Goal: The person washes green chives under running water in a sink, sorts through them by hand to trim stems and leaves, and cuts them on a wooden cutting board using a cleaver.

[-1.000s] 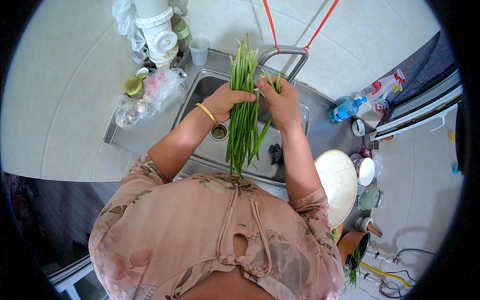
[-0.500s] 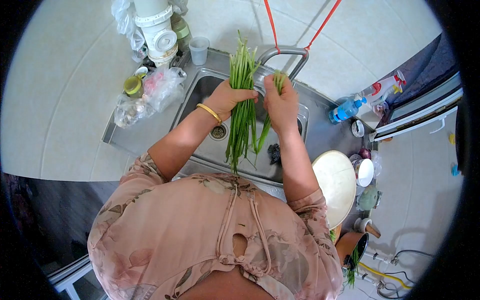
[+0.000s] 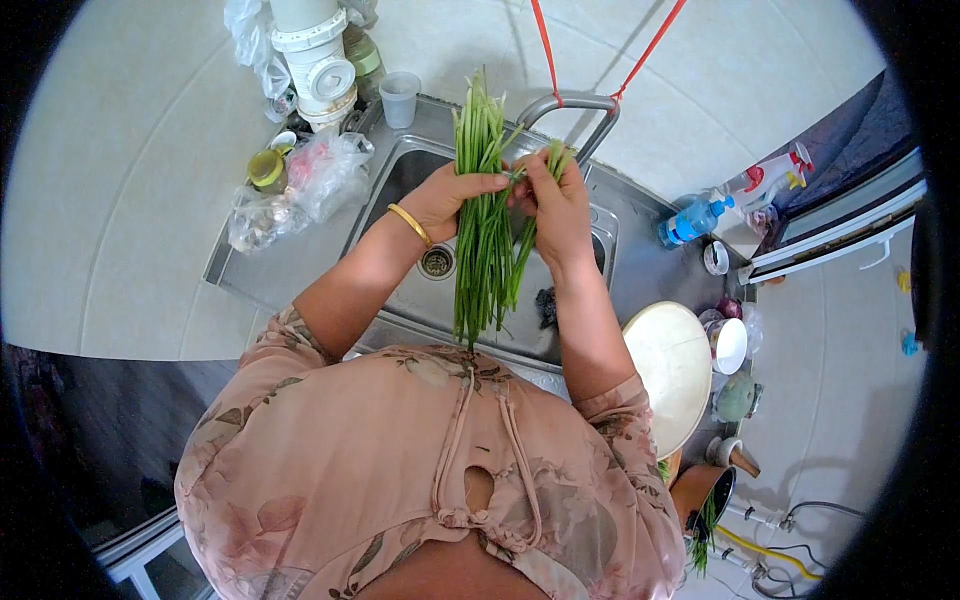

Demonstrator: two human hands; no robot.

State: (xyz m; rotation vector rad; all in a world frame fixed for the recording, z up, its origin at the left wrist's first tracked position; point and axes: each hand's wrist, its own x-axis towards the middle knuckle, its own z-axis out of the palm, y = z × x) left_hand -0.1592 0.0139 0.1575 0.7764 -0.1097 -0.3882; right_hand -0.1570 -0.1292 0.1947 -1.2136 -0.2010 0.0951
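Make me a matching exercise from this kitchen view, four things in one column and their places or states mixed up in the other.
Things:
1. Green stalks
2. Left hand
3. Blue bottle
4. Dark scrubber

Places and states:
A. On the metal counter, right of the sink
B. Has a gold bangle at its wrist
C. Lies down in the sink basin
D. Held up above the sink

Right pairs: 1-D, 2-B, 3-A, 4-C
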